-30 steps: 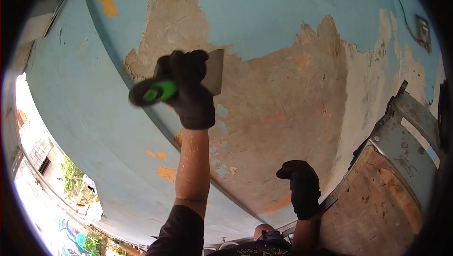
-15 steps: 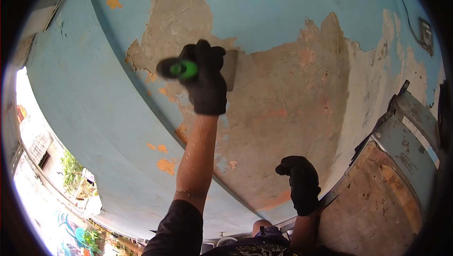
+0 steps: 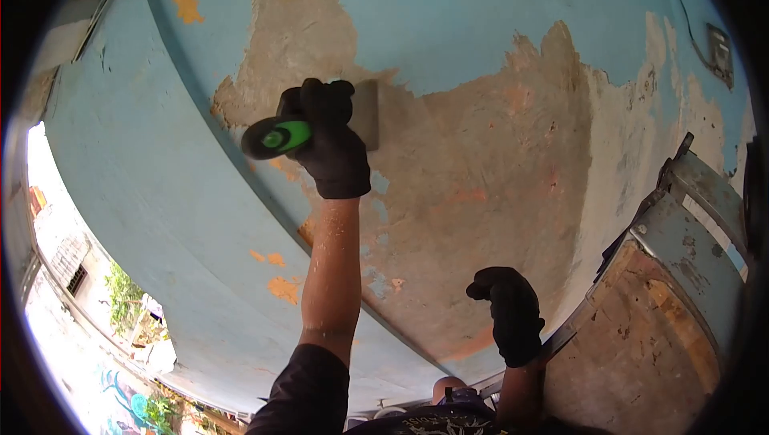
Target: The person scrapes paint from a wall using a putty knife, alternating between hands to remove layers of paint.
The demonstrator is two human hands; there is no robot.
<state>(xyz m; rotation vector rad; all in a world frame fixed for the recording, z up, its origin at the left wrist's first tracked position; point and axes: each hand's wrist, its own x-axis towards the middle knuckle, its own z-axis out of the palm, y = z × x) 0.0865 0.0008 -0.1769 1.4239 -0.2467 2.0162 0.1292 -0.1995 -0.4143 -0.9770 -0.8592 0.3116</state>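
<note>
Ceiling [image 3: 481,10]: pale blue paint overhead, flaked away across the centre of the frame to a bare tan patch [image 3: 489,171] (orange spots at upper left and lower centre).
Left hand [image 3: 330,151]: black glove, fingers wrapped tight round the scraper [image 3: 276,137], arm raised from bottom centre.
Tool position: green-and-black handle points to frame left; flat blade lies against the ceiling at the blue paint's edge, just right of the glove.
Right hand [image 3: 509,319]: black glove, curled into a fist on the edge of a grey metal frame [image 3: 681,235] at lower right (gripping or merely leaning, cannot tell).
Background: sunlit street [image 3: 88,331] at lower left.
Risk: a steeply tilted blade corner could gouge the plaster. Loosened flakes would likely drop toward the face directly below. A hard push might upset balance if the fist slips off its edge.
</note>
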